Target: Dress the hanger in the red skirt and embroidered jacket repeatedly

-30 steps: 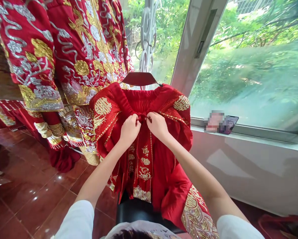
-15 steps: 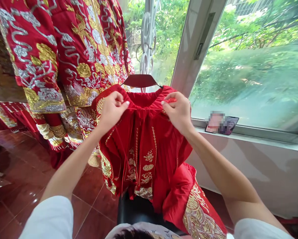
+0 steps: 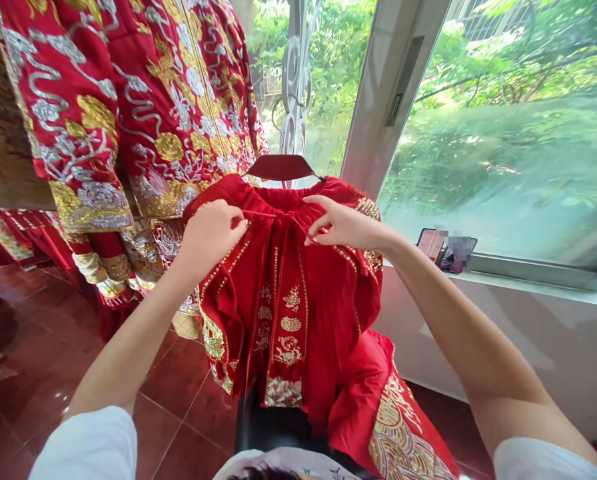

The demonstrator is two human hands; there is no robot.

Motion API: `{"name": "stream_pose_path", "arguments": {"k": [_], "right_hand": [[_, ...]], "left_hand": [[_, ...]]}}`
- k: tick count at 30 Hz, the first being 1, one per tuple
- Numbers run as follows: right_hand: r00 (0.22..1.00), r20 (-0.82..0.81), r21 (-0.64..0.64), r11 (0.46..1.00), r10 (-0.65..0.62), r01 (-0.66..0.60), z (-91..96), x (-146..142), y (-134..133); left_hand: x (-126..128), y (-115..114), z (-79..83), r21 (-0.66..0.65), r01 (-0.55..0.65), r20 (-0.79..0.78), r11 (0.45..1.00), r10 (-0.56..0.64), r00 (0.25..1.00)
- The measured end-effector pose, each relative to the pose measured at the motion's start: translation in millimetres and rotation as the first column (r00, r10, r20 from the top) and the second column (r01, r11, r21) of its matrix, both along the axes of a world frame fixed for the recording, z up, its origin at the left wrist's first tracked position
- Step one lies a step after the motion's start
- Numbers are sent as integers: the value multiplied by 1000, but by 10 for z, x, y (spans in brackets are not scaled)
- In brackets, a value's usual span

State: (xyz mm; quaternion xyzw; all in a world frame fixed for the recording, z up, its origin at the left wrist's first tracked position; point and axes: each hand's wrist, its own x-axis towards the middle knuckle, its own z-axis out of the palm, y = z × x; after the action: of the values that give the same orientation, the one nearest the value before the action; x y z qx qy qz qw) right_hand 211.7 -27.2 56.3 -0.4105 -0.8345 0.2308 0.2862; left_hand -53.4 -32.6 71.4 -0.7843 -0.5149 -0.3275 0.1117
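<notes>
A red skirt (image 3: 328,300) with gold embroidered panels hangs in front of me from a dark red hanger (image 3: 281,168). A thin red drawstring (image 3: 258,214) crosses its gathered waistband and meets in a knot or loop at the middle. On the left, my left hand (image 3: 211,230) is closed, pinching one end of the drawstring between thumb and bent finger. Just right of the middle, my right hand (image 3: 343,223) has its index finger stretched over the waistband. Its other fingers and thumb pinch the drawstring's other end.
Heavily embroidered red jackets (image 3: 178,120) hang at the left. A black seat (image 3: 263,427) is below, with red embroidered cloth (image 3: 403,427) draped beside it. A phone (image 3: 431,245) stands on the windowsill (image 3: 528,283) at the right. Window glass lies behind.
My right hand has moved left and slightly down toward the middle of the waistband, its index finger now extended. My left hand has shifted slightly left and down, still pinching the drawstring.
</notes>
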Motion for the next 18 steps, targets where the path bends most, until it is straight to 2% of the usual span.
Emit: {"name": "stream_pose_path", "arguments": {"k": [2,4,5,7,8,10,11,13,15,18], "right_hand": [[988,-46,-85,984,151,-154,7,-112,38],[964,-176,-55,976,200,-213,-1,-238,93],[950,-256,5,983,179,-184,-7,-296,124],[915,-390,140,989,100,-48,-15,-388,187],[902,-429,192,981,60,26,-20,-421,220],[892,-453,270,952,-7,145,-40,-466,283],[896,-442,306,934,-34,186,-56,-483,311],[919,-389,393,889,-70,235,-105,-512,354],[948,-304,488,838,-98,244,-166,-539,377],[972,-164,596,767,-170,236,-252,-562,389]], "left_hand": [[82,89,-110,134,-93,65,987,85,994],[166,230,-217,238,-134,162,962,96,982],[206,306,-258,281,-144,218,949,84,972],[275,436,-304,331,-136,341,934,16,940],[306,484,-308,329,-96,401,939,-48,915],[363,538,-288,259,109,491,960,-228,841],[389,548,-270,198,249,521,948,-317,793],[436,550,-235,72,478,565,875,-431,704],[472,550,-214,4,558,586,830,-454,671],[504,570,-212,0,539,579,842,-439,687]]}}
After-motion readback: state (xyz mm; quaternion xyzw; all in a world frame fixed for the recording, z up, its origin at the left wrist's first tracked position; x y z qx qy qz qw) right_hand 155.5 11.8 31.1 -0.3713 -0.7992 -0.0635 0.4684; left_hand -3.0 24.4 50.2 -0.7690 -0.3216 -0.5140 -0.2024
